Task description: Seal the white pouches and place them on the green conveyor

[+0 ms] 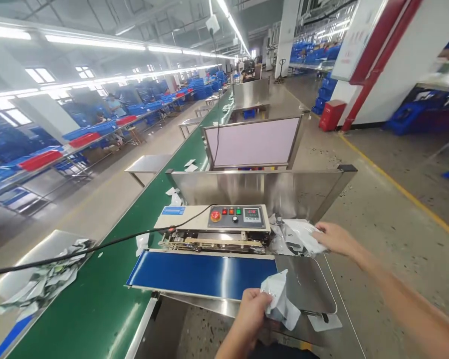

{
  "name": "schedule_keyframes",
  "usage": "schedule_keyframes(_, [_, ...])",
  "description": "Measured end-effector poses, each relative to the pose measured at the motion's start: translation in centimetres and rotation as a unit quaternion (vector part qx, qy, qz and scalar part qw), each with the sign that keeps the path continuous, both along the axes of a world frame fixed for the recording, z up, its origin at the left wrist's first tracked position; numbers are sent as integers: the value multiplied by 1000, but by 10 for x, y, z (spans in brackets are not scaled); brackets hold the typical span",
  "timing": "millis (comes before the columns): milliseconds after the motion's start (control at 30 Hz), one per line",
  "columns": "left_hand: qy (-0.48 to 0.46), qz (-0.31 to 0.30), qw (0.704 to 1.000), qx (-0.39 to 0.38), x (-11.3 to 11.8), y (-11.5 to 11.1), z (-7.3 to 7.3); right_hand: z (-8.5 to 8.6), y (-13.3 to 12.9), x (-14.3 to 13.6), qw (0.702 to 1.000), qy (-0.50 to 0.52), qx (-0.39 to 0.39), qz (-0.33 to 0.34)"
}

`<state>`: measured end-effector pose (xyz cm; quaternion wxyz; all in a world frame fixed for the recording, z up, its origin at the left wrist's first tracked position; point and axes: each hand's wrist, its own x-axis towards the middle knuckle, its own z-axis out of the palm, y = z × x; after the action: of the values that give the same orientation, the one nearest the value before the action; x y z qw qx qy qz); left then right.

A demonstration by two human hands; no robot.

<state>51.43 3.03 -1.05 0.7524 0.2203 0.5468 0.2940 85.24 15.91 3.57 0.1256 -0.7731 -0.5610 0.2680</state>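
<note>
My left hand is closed on a white plastic pouch, held low near the front right corner of the blue belt. To the right, my right hand pinches the edge of another white pouch, which lies among several pouches heaped at the right end of the band sealer. The sealer carries a red stop knob, small coloured buttons and a lit display. Below the heap a bare metal tray extends from the blue belt.
A long green conveyor runs along the left, with loose pouches piled beyond its edge. A black cable crosses over it to the sealer. A steel panel stands behind the machine. Another flat white pouch sits under the tray's edge.
</note>
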Motion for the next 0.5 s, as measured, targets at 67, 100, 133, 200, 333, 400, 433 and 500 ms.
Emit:
schedule_keyframes(67, [28, -15, 999, 30, 19, 4, -2, -21, 38, -18, 999, -33, 2, -9])
schedule_keyframes(100, [41, -20, 998, 42, 25, 8, -1, -32, 53, -29, 999, -34, -7, -9])
schedule_keyframes(133, [49, -22, 998, 45, 30, 12, -1, -43, 64, -39, 1000, -26, -16, -6])
schedule_keyframes(200, [64, -18, 997, 40, 35, 21, 1, -60, 68, -50, 999, -20, -29, -6])
schedule_keyframes(333, [91, -10, 996, 17, 39, 39, 6, -72, 8, -50, 998, 6, 46, 43])
schedule_keyframes(400, [95, -20, 995, 5, 40, 46, 7, -69, -35, -53, 970, 74, 159, 170])
schedule_keyframes(433, [89, -28, 996, 3, 39, 49, 8, -67, -55, -58, 941, 110, 213, 240])
schedule_keyframes(500, [65, -48, 997, 2, 37, 55, 10, -64, -83, -70, 884, 162, 285, 333])
